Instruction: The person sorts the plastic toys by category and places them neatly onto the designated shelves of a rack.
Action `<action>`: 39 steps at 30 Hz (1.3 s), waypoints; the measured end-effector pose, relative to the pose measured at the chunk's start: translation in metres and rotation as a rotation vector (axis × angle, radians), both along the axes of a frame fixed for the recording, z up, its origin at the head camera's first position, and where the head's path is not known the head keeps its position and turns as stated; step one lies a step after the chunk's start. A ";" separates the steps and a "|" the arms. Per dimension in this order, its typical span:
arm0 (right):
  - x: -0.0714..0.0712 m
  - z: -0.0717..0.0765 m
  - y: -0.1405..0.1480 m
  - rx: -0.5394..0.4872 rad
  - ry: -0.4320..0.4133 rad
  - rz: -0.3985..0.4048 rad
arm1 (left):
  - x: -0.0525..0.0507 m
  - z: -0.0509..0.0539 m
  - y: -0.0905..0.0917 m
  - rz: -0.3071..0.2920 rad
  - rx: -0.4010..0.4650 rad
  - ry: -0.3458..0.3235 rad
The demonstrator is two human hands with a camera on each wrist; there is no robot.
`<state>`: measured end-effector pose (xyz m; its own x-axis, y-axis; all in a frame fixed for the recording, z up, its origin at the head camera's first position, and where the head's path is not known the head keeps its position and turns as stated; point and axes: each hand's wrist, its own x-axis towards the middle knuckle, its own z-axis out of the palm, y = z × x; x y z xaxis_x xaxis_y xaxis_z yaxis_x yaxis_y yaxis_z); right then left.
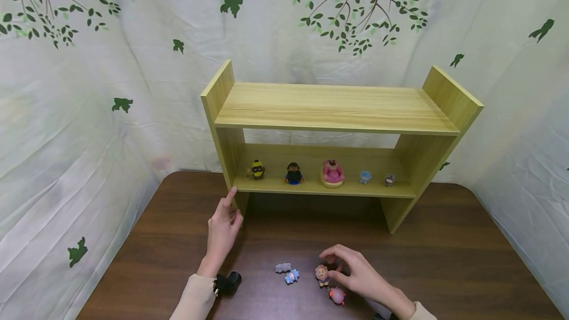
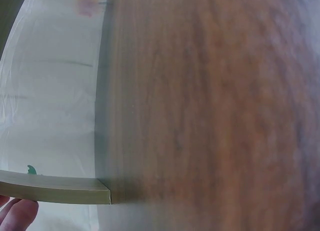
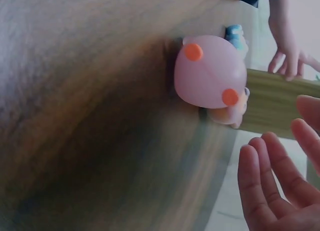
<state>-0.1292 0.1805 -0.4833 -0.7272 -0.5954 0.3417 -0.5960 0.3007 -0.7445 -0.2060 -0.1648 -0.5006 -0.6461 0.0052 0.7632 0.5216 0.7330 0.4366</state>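
My left hand touches the front edge of the wooden shelf's left side panel with an outstretched index finger. Two of its fingertips lie by the panel in the left wrist view. Above the tabletop, my right hand hovers with spread, slightly bent fingers around a small lion figurine; whether the thumb touches it I cannot tell. Just in front of the lion is a round pink figurine with orange spots, which partly hides the lion in the right wrist view. A blue figurine and a grey one lie to the left.
On the middle board stand several figurines: a yellow one, a dark-haired one, a pink bear, a small blue one and a small grey one. Beneath is a brown table; behind hangs a leaf-patterned cloth.
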 end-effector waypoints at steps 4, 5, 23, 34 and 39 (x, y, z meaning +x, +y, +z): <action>0.001 -0.003 -0.001 0.019 -0.022 0.014 | 0.000 0.000 0.000 -0.001 0.000 0.001; 0.001 -0.003 -0.001 0.021 -0.023 0.018 | 0.000 0.000 0.000 0.000 -0.001 0.001; 0.002 -0.015 -0.007 0.107 -0.084 0.011 | 0.002 -0.001 0.000 -0.006 0.007 -0.012; 0.002 -0.018 -0.011 0.151 -0.112 -0.021 | 0.001 0.000 0.000 -0.011 0.005 -0.012; 0.002 -0.017 -0.011 0.163 -0.137 -0.031 | 0.001 0.000 0.000 -0.011 0.004 -0.013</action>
<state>-0.1275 0.1690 -0.5004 -0.7789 -0.6114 0.1394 -0.4812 0.4402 -0.7580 -0.2053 -0.1650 -0.5003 -0.6559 0.0088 0.7548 0.5236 0.7256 0.4465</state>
